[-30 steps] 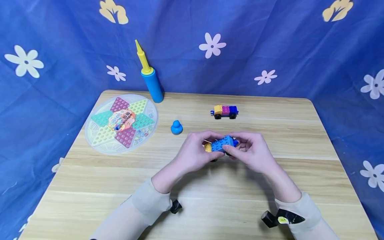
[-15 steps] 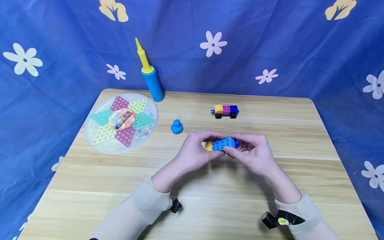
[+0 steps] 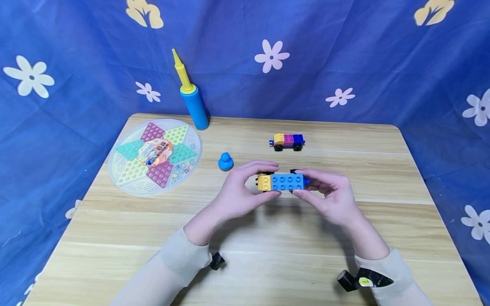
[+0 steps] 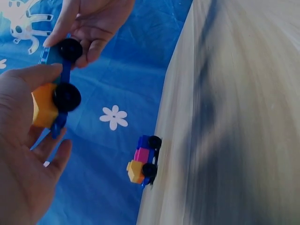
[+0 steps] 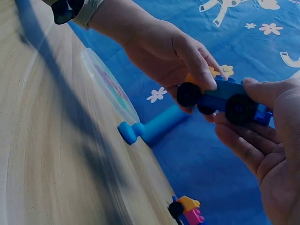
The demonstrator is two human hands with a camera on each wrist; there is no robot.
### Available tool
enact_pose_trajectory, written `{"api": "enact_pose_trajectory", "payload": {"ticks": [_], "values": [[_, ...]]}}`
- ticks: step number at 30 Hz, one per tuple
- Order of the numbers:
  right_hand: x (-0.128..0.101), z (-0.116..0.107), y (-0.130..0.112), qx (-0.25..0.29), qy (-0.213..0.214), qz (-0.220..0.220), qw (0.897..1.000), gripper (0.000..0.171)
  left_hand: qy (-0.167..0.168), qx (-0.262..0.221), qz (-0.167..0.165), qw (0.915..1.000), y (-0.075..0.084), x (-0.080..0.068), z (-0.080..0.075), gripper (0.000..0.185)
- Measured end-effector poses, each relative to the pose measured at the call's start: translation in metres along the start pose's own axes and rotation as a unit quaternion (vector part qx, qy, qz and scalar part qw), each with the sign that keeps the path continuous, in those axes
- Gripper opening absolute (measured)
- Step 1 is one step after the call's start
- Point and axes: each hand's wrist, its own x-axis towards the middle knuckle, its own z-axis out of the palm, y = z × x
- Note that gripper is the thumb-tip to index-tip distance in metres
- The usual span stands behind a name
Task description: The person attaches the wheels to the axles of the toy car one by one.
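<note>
Head view: blue car (image 3: 282,182) held above table (image 3: 268,255), pinched at its yellow end by left hand (image 3: 237,193) and blue end by right hand (image 3: 331,195). Best kept level, grips light, wheels free.

Game board (image 3: 155,157) left, pump (image 3: 190,96) behind it, toy car (image 3: 288,141) right.

Wooden table (image 3: 344,238): board (image 3: 155,156), pump (image 3: 193,104), car (image 3: 288,141).
</note>
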Motion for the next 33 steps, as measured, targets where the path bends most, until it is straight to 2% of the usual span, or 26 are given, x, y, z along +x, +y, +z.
{"api": "enact_pose_trajectory", "payload": {"ticks": [5, 9, 17, 23, 25, 29, 33], "values": [[-0.001, -0.006, 0.004, 0.022, -0.005, 0.012, 1.000, 0.046, -0.003, -0.019, -0.002, 0.9998, -0.001, 0.000, -0.003, 0.045], [0.000, -0.011, 0.006, 0.025, -0.022, 0.023, 0.999, 0.049, -0.001, -0.015, -0.006, 0.9999, -0.001, 0.001, -0.004, 0.046], [0.005, -0.017, 0.002, -0.068, -0.031, 0.032, 0.997, 0.054, -0.001, 0.015, -0.012, 0.9998, 0.001, 0.006, -0.005, 0.048], [0.007, -0.021, 0.007, -0.124, -0.065, -0.007, 0.990, 0.052, -0.022, 0.030, -0.031, 0.9988, 0.000, 0.010, -0.006, 0.050], [0.007, -0.023, 0.012, -0.134, -0.070, -0.015, 0.988, 0.050, -0.033, 0.021, -0.041, 0.9984, -0.003, 0.010, -0.006, 0.050], [0.007, -0.027, 0.025, -0.121, -0.070, -0.010, 0.990, 0.047, -0.057, -0.012, -0.064, 0.9963, -0.013, 0.012, -0.005, 0.049], [0.009, -0.030, 0.039, -0.126, -0.067, 0.015, 0.990, 0.046, -0.072, -0.006, -0.082, 0.9940, -0.027, 0.017, -0.001, 0.049]]}}
